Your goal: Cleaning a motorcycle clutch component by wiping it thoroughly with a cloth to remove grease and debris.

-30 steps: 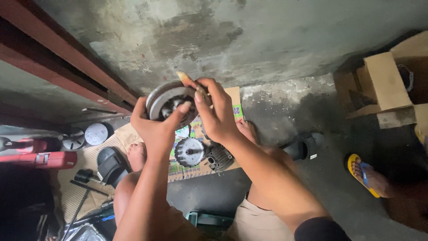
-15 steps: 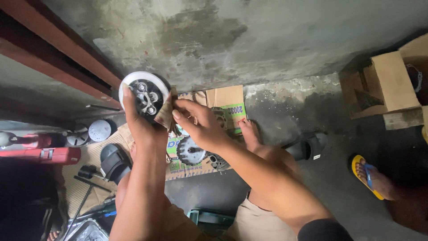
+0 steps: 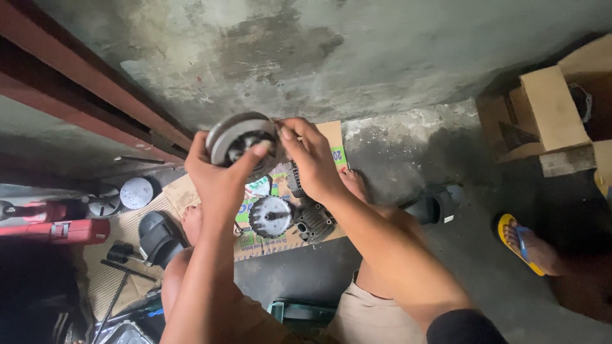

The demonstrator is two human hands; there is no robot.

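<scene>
Hands first: I see my left hand (image 3: 220, 175) wrapped around a round grey metal part (image 3: 241, 141), with the thumb up the left side and a finger lying across its front. I hold the part up in the air, above the things on the floor, close to the grey wall (image 3: 357, 57). The part looks like a thick wheel with a dark middle, and its open face is turned toward me.

My right hand (image 3: 312, 162) is just beside it on the right. Its fingertips (image 3: 285, 132) pinch at the right edge of the part, so both hands are grasping the same part. I cannot tell if something small sits between those fingers.

Below my hands, a flat sheet of cardboard (image 3: 255, 239) lies on the floor. On it rest a round toothed metal disc (image 3: 270, 215) and, touching its right side, a dark ribbed engine piece (image 3: 315, 221). My bare feet sit at the edges of the cardboard.

Off to the left I see a red power tool (image 3: 54, 230), a black sandal (image 3: 159, 237) and a round grey lid (image 3: 136, 192). To the right is another black sandal (image 3: 435, 205). Far right, someone else's foot in a yellow flip-flop (image 3: 519, 245) stands on the floor, near an open cardboard box (image 3: 551, 108).
</scene>
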